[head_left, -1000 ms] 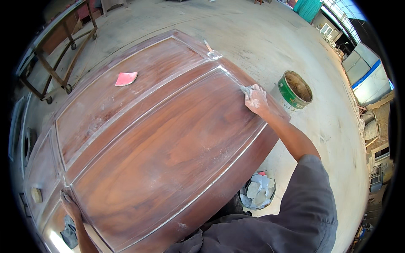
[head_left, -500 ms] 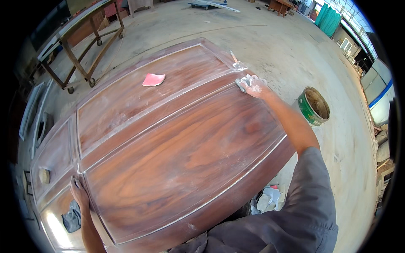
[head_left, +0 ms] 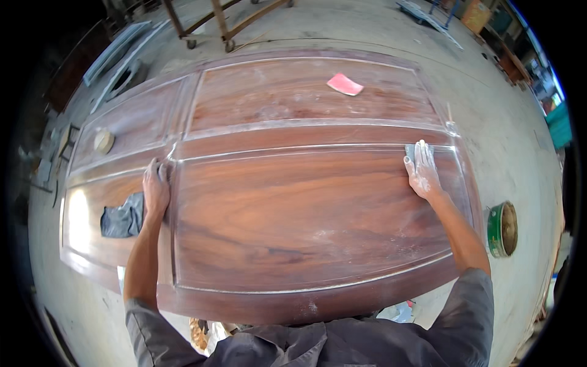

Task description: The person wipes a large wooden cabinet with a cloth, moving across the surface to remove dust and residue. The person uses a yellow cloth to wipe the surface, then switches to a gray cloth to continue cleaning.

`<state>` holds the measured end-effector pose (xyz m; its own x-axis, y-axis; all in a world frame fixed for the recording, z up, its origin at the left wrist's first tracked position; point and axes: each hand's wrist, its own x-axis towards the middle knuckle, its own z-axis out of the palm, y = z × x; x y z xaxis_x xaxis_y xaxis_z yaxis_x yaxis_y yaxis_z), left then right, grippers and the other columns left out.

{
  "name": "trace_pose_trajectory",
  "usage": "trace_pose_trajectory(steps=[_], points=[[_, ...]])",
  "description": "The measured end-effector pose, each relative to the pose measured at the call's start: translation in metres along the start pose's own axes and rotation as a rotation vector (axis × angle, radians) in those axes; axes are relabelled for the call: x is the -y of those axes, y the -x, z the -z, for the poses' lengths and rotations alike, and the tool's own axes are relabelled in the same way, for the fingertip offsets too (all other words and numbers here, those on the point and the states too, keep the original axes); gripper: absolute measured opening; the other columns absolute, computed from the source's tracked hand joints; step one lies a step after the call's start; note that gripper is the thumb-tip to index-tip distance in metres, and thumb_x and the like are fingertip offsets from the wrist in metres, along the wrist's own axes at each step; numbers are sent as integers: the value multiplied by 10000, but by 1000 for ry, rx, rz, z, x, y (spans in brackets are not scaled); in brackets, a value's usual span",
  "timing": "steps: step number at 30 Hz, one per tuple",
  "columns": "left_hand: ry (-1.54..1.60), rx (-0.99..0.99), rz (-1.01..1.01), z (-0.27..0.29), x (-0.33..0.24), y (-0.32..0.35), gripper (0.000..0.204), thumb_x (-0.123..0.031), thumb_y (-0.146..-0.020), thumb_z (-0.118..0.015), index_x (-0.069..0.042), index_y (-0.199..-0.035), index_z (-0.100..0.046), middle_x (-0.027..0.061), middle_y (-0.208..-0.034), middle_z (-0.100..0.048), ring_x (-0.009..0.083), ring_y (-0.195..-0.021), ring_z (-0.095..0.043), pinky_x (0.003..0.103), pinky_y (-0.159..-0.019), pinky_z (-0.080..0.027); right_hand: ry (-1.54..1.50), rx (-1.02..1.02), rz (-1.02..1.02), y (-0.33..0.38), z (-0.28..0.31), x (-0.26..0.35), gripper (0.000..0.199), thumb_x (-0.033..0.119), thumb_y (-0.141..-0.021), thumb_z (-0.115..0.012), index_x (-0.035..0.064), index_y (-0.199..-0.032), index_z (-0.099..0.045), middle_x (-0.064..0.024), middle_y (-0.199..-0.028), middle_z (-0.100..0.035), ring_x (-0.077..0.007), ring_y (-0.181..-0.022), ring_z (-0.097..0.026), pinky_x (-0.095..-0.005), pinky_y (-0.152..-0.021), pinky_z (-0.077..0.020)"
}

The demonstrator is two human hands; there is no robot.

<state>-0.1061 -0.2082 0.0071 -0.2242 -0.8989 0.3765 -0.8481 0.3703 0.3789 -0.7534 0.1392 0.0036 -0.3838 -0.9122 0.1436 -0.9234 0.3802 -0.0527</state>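
A large brown wooden door panel (head_left: 287, 214) with raised mouldings lies flat before me, streaked with white dust. My right hand (head_left: 423, 174), dusted white, presses a small grey piece of sandpaper (head_left: 409, 150) against the wood at the upper right corner of the big inset panel. Its fingers are stretched over the sheet, hiding most of it. My left hand (head_left: 156, 186) rests on the upright frame strip at the left, close to a whitened moulding joint. Its fingers look extended; what lies under them is hidden. Beside that wrist lies a crumpled dark grey cloth (head_left: 122, 216).
A pink curved sheet (head_left: 345, 84) lies on the far inset. On the left section sits a round pale block (head_left: 104, 141). A thin stick (head_left: 449, 112) stands by the right edge. A green bucket (head_left: 502, 229) is on the floor, and a wheeled frame (head_left: 226, 24) stands beyond.
The view has swung to the right and levelled over the panel. My right hand has flattened from a bent grip and sits slightly farther in from the corner. My left hand stays near the joint.
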Motion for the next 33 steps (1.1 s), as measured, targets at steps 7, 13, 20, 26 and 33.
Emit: trace_pose_trajectory(steps=[7,13,20,26,33], points=[[-32,-34,7,4,15,11,355,-236,-1056,-482,34,-1241,-620,238,-1424,-567,398,-1370,-472,472,-1167,-356,-232,-84,592,-37,-11,379,817,462,-1012,-521,-206,-1452,-356,-404,-1530,-348,-500,-1485,-288,-565,-1253,-159],[27,-25,-109,-15,4,-6,315,-149,-1036,-466,41,-1227,-631,265,-1376,-596,431,-1315,-520,491,-1131,-397,-310,11,672,-67,-34,555,764,452,-1021,-405,-131,-1513,-361,-302,-1623,-296,-413,-1536,-240,-517,-1274,-88],[32,-32,-75,-11,45,2,354,-184,-1068,-459,46,-1289,-613,255,-1390,-596,434,-1298,-535,467,-1105,-407,-309,-167,647,-16,-13,318,671,299,-982,-516,-193,-1426,-413,-391,-1508,-395,-493,-1467,-331,-560,-1256,-183],[8,8,-107,-23,59,-11,377,-198,-1075,-461,58,-1320,-590,281,-1361,-605,437,-1280,-547,465,-1098,-409,26,5,40,25,15,-47,627,270,-1046,-407,-160,-1495,-325,-347,-1593,-287,-469,-1506,-252,-503,-1263,-196],[19,-33,-106,-28,55,-4,362,-193,-1066,-465,62,-1283,-603,297,-1364,-596,457,-1280,-548,487,-1089,-420,146,-74,-208,18,-7,-120,654,288,-1040,-406,-162,-1503,-299,-394,-1554,-313,-505,-1474,-297,-534,-1247,-214]])
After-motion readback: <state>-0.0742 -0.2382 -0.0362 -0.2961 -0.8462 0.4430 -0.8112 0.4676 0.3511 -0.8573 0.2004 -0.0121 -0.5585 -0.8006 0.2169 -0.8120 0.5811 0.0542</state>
